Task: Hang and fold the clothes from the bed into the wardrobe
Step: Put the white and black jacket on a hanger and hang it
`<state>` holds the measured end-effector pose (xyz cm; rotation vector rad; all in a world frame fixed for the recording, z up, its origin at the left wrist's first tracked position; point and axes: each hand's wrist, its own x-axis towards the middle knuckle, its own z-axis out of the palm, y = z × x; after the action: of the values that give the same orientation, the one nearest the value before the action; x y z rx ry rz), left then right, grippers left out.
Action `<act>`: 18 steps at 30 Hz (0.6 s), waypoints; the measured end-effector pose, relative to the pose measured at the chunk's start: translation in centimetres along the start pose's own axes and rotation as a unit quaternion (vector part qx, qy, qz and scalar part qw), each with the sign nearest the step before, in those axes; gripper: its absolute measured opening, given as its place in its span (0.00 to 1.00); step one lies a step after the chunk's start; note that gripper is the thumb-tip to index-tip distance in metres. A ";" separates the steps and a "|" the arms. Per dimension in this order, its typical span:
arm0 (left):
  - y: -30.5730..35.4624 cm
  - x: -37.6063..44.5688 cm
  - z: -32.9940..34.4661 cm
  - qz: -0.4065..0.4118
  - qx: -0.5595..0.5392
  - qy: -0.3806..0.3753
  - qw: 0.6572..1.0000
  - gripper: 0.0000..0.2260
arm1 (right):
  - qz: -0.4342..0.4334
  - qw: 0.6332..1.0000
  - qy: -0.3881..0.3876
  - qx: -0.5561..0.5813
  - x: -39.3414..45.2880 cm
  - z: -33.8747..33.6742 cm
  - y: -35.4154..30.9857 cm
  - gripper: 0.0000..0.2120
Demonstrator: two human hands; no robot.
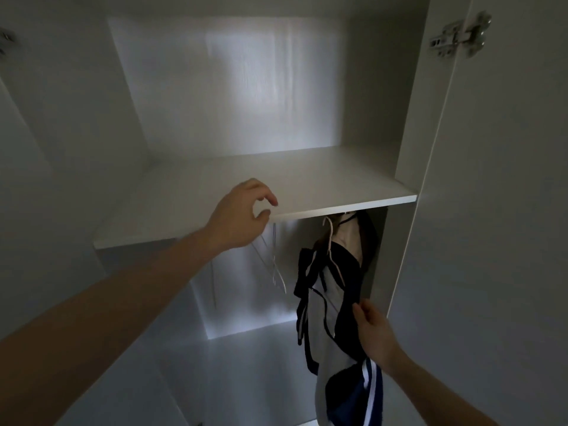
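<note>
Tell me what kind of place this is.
Most likely the inside of a white fitted wardrobe: a flat white shelf, dark and white clothes on hangers beneath it, and a metal door hinge on the open door.

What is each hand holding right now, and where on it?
Right hand pinches the black edge of the hanging black-and-white garment. Left hand holds nothing, open at the white shelf edge.
</note>
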<state>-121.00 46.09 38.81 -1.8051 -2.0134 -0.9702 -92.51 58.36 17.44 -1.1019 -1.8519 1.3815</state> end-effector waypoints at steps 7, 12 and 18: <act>-5.3 2.4 0.1 -0.103 0.059 -0.070 0.990 0.14 | 0.019 0.999 0.036 -0.034 7.2 1.9 0.0 0.15; -8.1 3.5 2.2 -0.201 0.083 -0.110 0.970 0.20 | -0.005 0.998 0.036 -0.045 12.4 3.3 -2.0 0.16; -9.9 5.2 3.9 -0.266 0.046 -0.098 0.958 0.23 | -0.011 0.997 0.060 -0.056 18.6 3.7 -3.9 0.15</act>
<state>-130.57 52.54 36.09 -1.3782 -2.7001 -0.8251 -105.86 72.20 19.54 -1.1897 -1.8688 1.1846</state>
